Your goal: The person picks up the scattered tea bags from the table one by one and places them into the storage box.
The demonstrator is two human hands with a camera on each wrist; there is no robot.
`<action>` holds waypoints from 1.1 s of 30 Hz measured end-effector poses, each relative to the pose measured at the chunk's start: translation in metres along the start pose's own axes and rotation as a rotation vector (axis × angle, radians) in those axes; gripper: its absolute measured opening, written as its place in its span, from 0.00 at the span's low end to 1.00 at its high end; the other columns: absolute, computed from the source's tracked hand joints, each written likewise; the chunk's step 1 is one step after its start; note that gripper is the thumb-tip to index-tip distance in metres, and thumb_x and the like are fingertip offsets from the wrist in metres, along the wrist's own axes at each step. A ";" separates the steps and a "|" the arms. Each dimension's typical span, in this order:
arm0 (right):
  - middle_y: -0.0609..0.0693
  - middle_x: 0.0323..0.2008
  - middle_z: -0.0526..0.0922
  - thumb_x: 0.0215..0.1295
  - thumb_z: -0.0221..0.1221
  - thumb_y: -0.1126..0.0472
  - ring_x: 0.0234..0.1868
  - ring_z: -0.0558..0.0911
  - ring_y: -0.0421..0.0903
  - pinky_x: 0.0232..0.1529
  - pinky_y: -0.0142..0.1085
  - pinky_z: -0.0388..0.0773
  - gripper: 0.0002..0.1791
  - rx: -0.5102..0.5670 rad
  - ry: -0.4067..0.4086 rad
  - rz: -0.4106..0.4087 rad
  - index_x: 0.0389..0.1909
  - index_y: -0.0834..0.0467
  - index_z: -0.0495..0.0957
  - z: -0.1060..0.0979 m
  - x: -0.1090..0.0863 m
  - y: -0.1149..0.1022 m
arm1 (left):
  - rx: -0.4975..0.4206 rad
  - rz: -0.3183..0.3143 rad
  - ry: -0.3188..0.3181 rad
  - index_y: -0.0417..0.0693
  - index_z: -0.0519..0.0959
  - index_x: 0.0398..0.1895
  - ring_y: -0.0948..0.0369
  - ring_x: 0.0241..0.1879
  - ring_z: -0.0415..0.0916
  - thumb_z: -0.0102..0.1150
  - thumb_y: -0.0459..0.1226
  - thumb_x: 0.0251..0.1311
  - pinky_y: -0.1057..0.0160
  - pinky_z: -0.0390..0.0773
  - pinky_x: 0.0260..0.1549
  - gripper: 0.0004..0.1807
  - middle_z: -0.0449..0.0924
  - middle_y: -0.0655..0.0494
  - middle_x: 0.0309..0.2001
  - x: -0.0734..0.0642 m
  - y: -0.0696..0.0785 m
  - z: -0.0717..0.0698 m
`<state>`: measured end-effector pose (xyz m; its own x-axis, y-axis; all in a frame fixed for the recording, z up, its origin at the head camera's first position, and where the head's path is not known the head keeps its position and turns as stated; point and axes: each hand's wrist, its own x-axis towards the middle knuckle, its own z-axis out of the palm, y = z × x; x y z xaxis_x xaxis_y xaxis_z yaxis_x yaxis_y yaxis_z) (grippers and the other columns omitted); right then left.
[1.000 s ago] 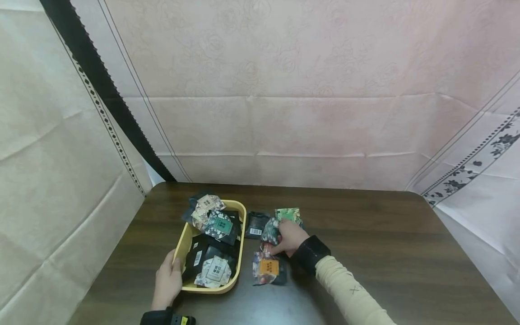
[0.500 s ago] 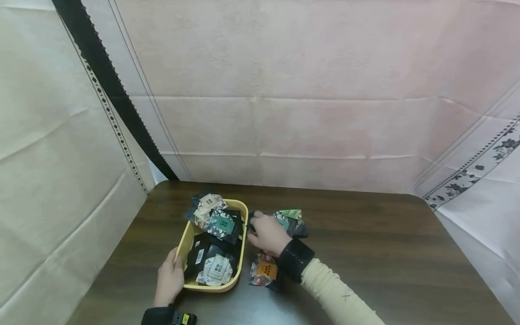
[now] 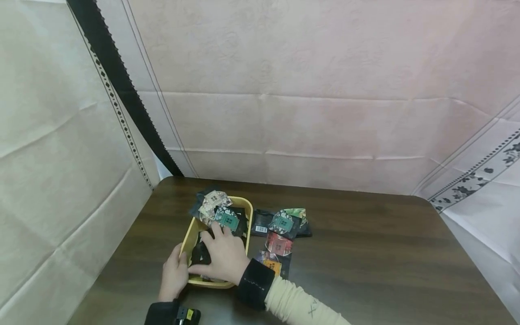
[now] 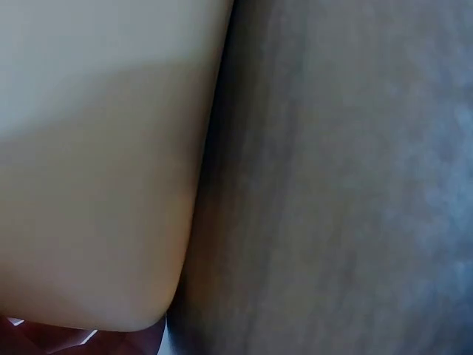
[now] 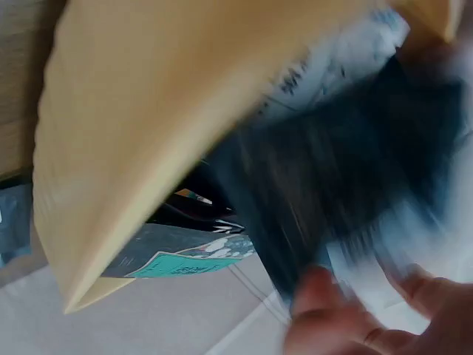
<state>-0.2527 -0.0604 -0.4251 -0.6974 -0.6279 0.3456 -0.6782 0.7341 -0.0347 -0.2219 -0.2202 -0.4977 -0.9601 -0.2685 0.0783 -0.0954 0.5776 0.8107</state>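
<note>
My left hand (image 3: pixel 174 273) holds the near left side of a yellow plastic basket (image 3: pixel 187 238). Its pale wall (image 4: pixel 111 185) fills the left of the left wrist view, with fingers just showing underneath. Over the basket, my right hand (image 3: pixel 228 259) reaches in with thumb and fingers spread around a black packet (image 3: pixel 200 255). Blurred in the right wrist view, that dark packet (image 5: pixel 318 163) stands tilted between the fingertips (image 5: pixel 316 296), by a white barcode label. A green-labelled packet (image 3: pixel 227 218) and a white-flowered packet (image 3: pixel 215 198) lie at the basket's far end.
Right of the basket, on the brown wooden table (image 3: pixel 365 253), are a barcoded black packet (image 3: pixel 261 222), a green-labelled packet (image 3: pixel 283 223), a red-labelled packet (image 3: pixel 279 245) and an orange-labelled packet (image 3: pixel 272 266). A pale cloth (image 3: pixel 304 126) hangs behind the table.
My right hand has moved left from the loose packets on the table into the basket, leaving the green- and red-labelled packets lying there. The left hand keeps its hold on the basket.
</note>
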 end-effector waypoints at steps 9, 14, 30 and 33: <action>0.55 0.53 0.68 0.49 0.48 0.25 0.38 0.76 0.47 0.22 0.32 0.74 0.43 0.019 0.027 0.034 0.60 0.50 0.68 -0.002 -0.011 0.015 | 0.004 0.000 0.025 0.29 0.62 0.59 0.38 0.47 0.68 0.33 0.28 0.66 0.40 0.68 0.44 0.19 0.69 0.26 0.50 0.001 0.000 0.001; 0.56 0.55 0.67 0.53 0.54 0.33 0.42 0.75 0.49 0.22 0.35 0.75 0.37 0.055 0.028 0.098 0.58 0.53 0.70 0.001 -0.017 0.043 | -0.006 -0.016 0.016 0.29 0.61 0.59 0.38 0.47 0.68 0.33 0.28 0.66 0.41 0.68 0.44 0.20 0.68 0.26 0.50 0.002 -0.001 0.002; 0.59 0.60 0.64 0.40 0.63 0.44 0.57 0.62 0.60 0.49 0.58 0.65 0.44 0.034 -0.260 0.425 0.63 0.51 0.64 0.055 -0.039 0.180 | 0.020 -0.023 0.015 0.30 0.61 0.60 0.40 0.45 0.70 0.34 0.29 0.67 0.42 0.69 0.42 0.20 0.69 0.27 0.49 0.002 0.000 0.000; 0.58 0.57 0.67 0.40 0.62 0.43 0.55 0.64 0.60 0.48 0.61 0.63 0.42 0.034 -0.306 0.437 0.62 0.49 0.66 0.063 -0.039 0.189 | 0.022 -0.023 0.022 0.29 0.61 0.60 0.39 0.45 0.69 0.34 0.29 0.66 0.41 0.69 0.43 0.20 0.69 0.27 0.49 0.001 0.000 0.001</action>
<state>-0.3684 0.0871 -0.5046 -0.9487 -0.3161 0.0029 -0.3131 0.9384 -0.1462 -0.2229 -0.2196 -0.4982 -0.9517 -0.2983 0.0728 -0.1232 0.5881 0.7993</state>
